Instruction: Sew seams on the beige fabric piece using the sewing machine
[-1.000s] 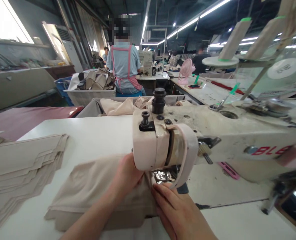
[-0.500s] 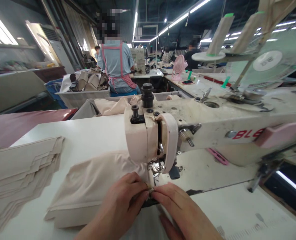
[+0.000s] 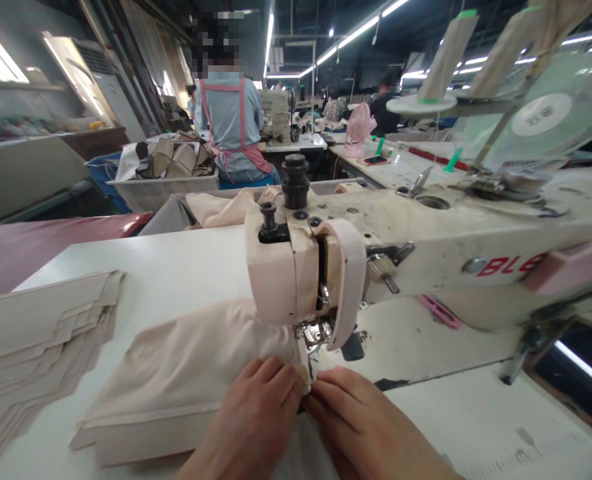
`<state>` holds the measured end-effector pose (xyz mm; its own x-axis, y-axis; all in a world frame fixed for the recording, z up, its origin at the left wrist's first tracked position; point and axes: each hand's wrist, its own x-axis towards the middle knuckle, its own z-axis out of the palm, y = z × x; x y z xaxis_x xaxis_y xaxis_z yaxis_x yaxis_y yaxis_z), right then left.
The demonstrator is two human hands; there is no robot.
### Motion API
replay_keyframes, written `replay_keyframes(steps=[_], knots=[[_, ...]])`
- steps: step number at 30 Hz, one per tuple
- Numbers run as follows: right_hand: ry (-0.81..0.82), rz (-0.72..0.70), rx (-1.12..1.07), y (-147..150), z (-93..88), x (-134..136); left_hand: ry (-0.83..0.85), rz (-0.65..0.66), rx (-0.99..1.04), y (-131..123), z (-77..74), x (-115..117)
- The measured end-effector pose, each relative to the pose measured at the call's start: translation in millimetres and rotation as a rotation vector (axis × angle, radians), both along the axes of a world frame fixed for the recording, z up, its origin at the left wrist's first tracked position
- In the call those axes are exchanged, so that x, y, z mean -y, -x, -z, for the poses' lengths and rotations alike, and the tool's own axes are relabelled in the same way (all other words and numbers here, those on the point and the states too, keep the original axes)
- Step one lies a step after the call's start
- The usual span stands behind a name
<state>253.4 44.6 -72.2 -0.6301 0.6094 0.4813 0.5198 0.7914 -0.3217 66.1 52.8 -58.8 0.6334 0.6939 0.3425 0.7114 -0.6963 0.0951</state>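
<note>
A beige fabric piece (image 3: 176,367) lies folded and slightly rumpled on the white table, its right edge by the presser foot (image 3: 319,332) of a sewing machine (image 3: 281,280). My left hand (image 3: 261,413) is closed on the near right corner of this fabric, thumb hidden beneath the fingers. Right beside it, my right hand (image 3: 359,413) has its fingers pressed together at the same edge, just in front of the presser foot. The fingertips of the two hands nearly meet. Part of the fabric hangs below the hands.
Several flat beige cut pieces (image 3: 41,333) are stacked at the left. A pink thread snipper (image 3: 440,311) lies under the machine arm. Thread cones (image 3: 449,57) stand above at the right. Behind the machine are a bin of fabric (image 3: 166,190) and a seated person in an apron (image 3: 231,120).
My left hand has shifted slightly right and its fingers have curled further over the fabric corner. My right hand stays close by. The camera view has shifted a little.
</note>
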Motion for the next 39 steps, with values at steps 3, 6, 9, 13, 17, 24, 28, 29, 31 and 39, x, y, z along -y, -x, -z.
replay_keyframes(steps=[3, 6, 9, 13, 17, 24, 28, 29, 31, 39], knots=[[-0.006, -0.047, 0.047, -6.0, -6.1, -4.9, -0.033, -0.020, -0.001, -3.8, 2.2, -0.1], [0.023, -0.067, 0.119, -11.6, -16.9, -12.6, -0.015, -0.031, 0.061, -3.4, 5.1, -7.9], [0.070, -0.036, 0.141, -13.0, -24.7, -20.0, -0.017, -0.043, 0.121, -0.7, 8.4, -21.0], [0.130, 0.004, 0.128, -11.2, -28.5, -24.6, -0.030, -0.027, 0.166, 2.5, 7.6, -33.8], [0.126, 0.032, 0.123, -11.2, -28.0, -24.0, -0.048, 0.015, 0.306, 4.1, 1.0, -35.4], [0.080, 0.042, 0.098, -10.4, -22.7, -24.6, -0.067, 0.006, 0.319, 4.0, 0.4, -37.6], [0.073, 0.042, 0.077, -9.9, -19.6, -26.4, -0.162, -0.034, 0.268, 0.0, 3.6, -38.2], [0.063, 0.043, 0.070, -9.9, -18.9, -26.6, -0.188, -0.060, 0.264, -0.6, 5.0, -38.1], [0.042, 0.050, 0.065, -9.8, -17.9, -27.0, -0.213, -0.077, 0.238, -1.0, 8.3, -37.9], [0.044, 0.058, 0.081, -9.4, -19.3, -26.2, -0.103, -0.034, 0.234, 2.8, 7.7, -38.1]])
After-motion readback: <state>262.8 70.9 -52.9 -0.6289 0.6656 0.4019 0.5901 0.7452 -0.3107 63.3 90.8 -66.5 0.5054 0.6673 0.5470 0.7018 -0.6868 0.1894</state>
